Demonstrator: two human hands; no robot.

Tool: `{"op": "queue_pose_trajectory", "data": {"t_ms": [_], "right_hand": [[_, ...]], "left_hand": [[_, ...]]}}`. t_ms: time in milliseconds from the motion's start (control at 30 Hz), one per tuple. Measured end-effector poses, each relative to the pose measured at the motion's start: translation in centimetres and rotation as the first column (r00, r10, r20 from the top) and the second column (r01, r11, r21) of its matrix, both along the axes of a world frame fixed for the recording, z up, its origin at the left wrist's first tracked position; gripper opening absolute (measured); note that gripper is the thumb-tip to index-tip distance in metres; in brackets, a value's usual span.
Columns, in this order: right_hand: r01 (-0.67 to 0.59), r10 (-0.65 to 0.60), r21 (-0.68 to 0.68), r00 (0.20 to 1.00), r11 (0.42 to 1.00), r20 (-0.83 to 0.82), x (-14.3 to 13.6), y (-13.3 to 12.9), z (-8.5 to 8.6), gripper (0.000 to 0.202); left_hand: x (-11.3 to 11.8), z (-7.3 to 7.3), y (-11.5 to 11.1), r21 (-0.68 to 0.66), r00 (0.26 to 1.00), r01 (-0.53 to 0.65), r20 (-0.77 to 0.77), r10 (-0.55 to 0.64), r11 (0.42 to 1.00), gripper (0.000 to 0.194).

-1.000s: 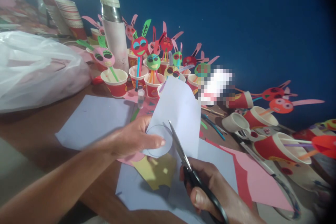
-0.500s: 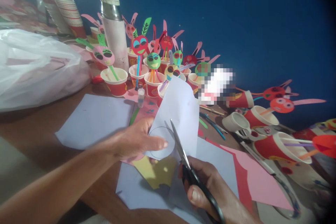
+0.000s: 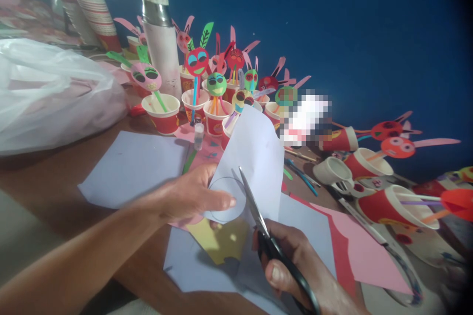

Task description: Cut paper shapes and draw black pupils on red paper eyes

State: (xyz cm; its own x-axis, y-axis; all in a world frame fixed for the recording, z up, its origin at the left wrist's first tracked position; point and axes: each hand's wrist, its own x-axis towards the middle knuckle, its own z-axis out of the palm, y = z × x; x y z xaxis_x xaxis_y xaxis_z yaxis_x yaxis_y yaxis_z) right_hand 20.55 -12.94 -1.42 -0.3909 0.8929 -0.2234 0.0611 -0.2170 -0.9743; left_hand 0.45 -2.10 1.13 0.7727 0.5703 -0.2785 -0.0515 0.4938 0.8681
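Observation:
My left hand (image 3: 203, 194) pinches a sheet of pale bluish-white paper (image 3: 254, 147), its thumb lying across a circle drawn in dark line. My right hand (image 3: 291, 261) is closed round the black handles of a pair of scissors (image 3: 254, 202). The steel blades look nearly closed and lie along the circle's right edge, against the paper. Part of the sheet stands up to the right of the blades, and the circle's lower edge looks cut free. Below the hands, a yellow paper scrap (image 3: 220, 241) with curved cut-outs rests on more pale sheets (image 3: 192, 268).
Behind, red paper cups (image 3: 161, 114) hold several paper faces on straws, beside a white flask (image 3: 162, 54). A plastic bag (image 3: 55, 98) lies left, near another pale sheet (image 3: 136, 170). Pink paper (image 3: 373, 256), a white mug (image 3: 332, 173) and tipped cups (image 3: 384, 206) are at right.
The standing part of the paper has shifted slightly right, away from the circle. My hands and the scissors have hardly moved.

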Motion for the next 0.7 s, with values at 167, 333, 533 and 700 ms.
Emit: {"op": "queue_pose_trajectory", "data": {"t_ms": [167, 333, 533, 700], "right_hand": [[0.003, -0.003, -0.018, 1.000, 1.000, 0.013, 0.00, -0.09, 0.06, 0.046], [0.007, -0.006, -0.021, 1.000, 1.000, 0.026, -0.05, -0.11, 0.11, 0.046], [0.000, 0.001, -0.039, 1.000, 0.999, 0.014, 0.01, -0.04, 0.25, 0.046], [0.001, 0.000, -0.050, 1.000, 0.999, 0.022, -0.06, 0.01, 0.08, 0.047]], "left_hand": [[-0.28, -0.18, 0.10, 0.019, 1.000, 0.010, -0.028, -0.010, 1.000, 0.010], [-0.32, -0.43, 0.14, 0.004, 1.000, 0.022, -0.002, -0.022, 1.000, 0.008], [-0.34, -0.43, 0.20, 0.008, 0.998, 0.036, 0.050, -0.036, 0.999, 0.007], [-0.44, -0.37, 0.23, -0.009, 0.998, 0.042, 0.055, -0.041, 0.999, 0.004]]}}
